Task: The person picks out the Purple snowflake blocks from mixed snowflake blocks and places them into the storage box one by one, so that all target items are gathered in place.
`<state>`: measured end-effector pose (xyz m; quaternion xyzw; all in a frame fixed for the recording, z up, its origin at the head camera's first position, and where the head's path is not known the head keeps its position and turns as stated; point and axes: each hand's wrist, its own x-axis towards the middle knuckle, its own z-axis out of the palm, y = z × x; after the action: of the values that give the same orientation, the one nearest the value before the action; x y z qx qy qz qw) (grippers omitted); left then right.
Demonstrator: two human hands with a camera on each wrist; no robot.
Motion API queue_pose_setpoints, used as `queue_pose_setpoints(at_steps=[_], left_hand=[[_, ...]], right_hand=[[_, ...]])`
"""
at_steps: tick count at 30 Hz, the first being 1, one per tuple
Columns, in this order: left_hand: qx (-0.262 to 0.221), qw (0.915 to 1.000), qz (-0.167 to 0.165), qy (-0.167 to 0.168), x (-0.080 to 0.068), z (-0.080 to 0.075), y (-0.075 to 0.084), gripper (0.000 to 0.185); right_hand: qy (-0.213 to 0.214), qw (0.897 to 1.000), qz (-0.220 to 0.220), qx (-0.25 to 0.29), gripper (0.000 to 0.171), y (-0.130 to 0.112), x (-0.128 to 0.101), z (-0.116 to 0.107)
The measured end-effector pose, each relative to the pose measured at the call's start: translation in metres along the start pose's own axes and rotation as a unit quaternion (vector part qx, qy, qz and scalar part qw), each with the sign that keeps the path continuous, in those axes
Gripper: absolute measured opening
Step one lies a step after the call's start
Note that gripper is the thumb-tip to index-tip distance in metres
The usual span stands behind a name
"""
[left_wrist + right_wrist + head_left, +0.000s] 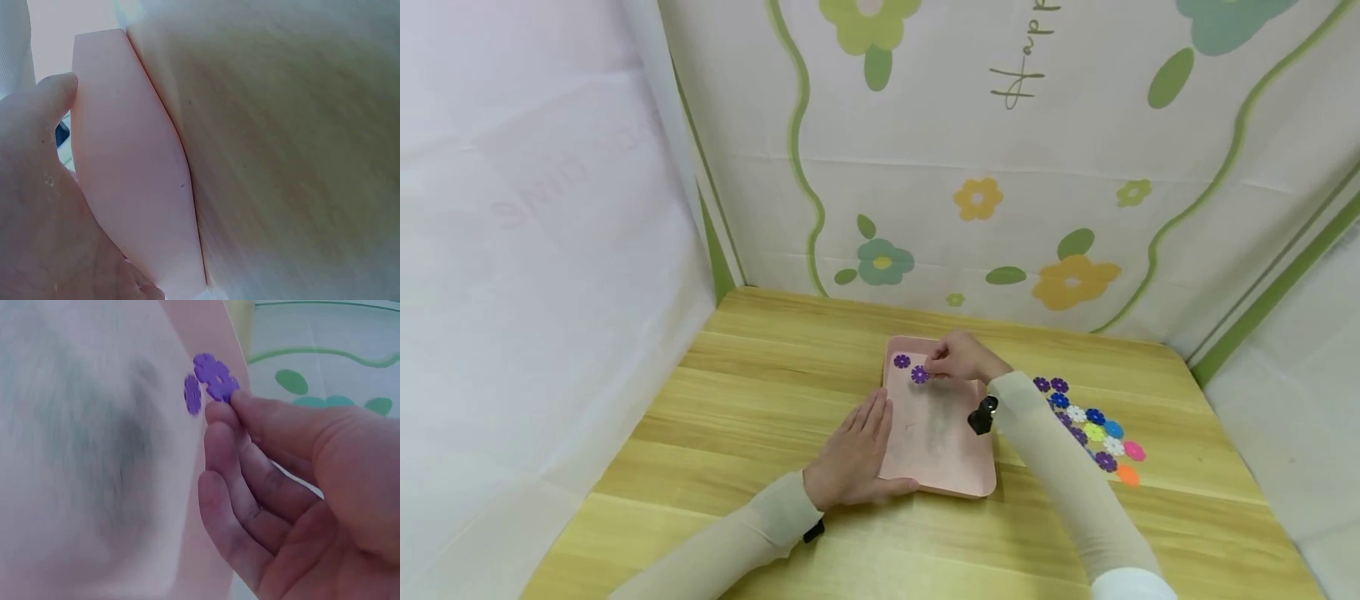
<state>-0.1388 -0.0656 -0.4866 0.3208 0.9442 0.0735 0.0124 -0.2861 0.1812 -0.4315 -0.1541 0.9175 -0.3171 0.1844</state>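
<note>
Our right hand (964, 357) pinches a purple flower piece (919, 375) between thumb and fingertips (220, 414), holding it low over the far left part of the pink tray (936, 450). In the right wrist view the held purple flower piece (216, 377) sits at the fingertips, just above the tray surface; we cannot tell if it touches the tray. A second purple flower (902, 361) lies flat in the tray's far left corner, just beside the held one; in the right wrist view that second purple flower (192, 394) shows right next to it.

Our left hand (854, 454) lies flat, fingers straight, resting against the tray's left edge, thumb along the near rim. Left wrist view shows our left hand (37, 206) against the pink tray (131, 187) wall, gripping nothing.

The tray sits mid-table on the wooden table (760, 392), long side running away from us. To the right of the tray, past our right forearm, a cluster of flower pieces (1093, 429) lies on the wood: purple, blue, white, green, pink, orange, partly overlapping. A small black device (982, 415) is at our right wrist. Behind the table hangs a flower-print backdrop (1000, 167).
</note>
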Motion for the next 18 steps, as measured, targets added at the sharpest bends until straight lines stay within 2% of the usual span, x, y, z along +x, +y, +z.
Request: queue_pose_setpoints(at_steps=[11, 18], left_hand=[[0.005, 0.9999, -0.006, -0.010, 0.001, -0.001, 0.002, 0.121], [0.004, 1.0000, -0.004, -0.004, 0.001, 0.000, 0.001, 0.121]], right_hand=[[0.042, 0.996, 0.022, 0.079, 0.019, -0.007, 0.016, 0.036], [0.055, 0.994, 0.045, 0.083, 0.019, -0.004, 0.020, 0.047]])
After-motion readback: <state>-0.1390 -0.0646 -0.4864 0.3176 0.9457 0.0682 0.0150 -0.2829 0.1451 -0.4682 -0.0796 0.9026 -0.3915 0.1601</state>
